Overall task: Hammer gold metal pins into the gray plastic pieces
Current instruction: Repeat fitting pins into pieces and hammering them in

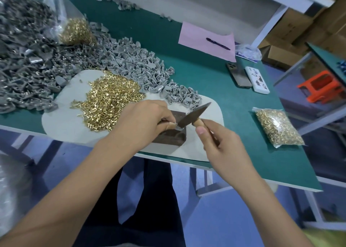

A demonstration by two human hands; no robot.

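Note:
A dark metal block [171, 137] sits on a pale mat [61, 121] near the table's front edge. My left hand [142, 119] pinches a small gray plastic piece [178, 128] on top of the block. My right hand [219, 143] grips the wooden handle of a small hammer [191, 114], whose dark head touches the piece. A heap of loose gold pins [110, 98] lies on the mat left of the block. Light gray plastic pieces [142, 66] are piled behind it.
A large mound of darker gray parts [24, 59] fills the left of the green table [196, 72]. A bag of gold pins [279, 127] lies at the right. Farther back lie pink paper with a pen [218, 44], a phone [238, 75] and a white box [257, 80].

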